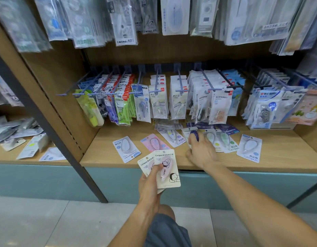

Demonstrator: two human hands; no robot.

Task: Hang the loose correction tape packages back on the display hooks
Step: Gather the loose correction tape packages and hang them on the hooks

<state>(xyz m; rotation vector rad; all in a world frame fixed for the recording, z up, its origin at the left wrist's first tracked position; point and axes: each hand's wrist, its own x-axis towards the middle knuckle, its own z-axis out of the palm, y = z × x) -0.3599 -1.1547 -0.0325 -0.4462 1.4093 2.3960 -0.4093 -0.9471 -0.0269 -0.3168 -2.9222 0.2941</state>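
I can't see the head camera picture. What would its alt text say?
A person's left hand holds two pink correction tape packages while the right hand reaches among loose packages lying on a wooden shelf. Behind them, more packages hang on display hooks.

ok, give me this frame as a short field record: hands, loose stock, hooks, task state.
left hand: holds two cream Campus packages, fanned, in front of the shelf edge
right hand: reaches onto the wooden shelf, fingers on a dark blue package; grip unclear
loose on shelf: pink package, white-blue package, far-right white package, several more behind the right hand
display hooks: row above the shelf, most loaded; leftmost hook looks bare
task state: nothing being hung yet; packages are being gathered
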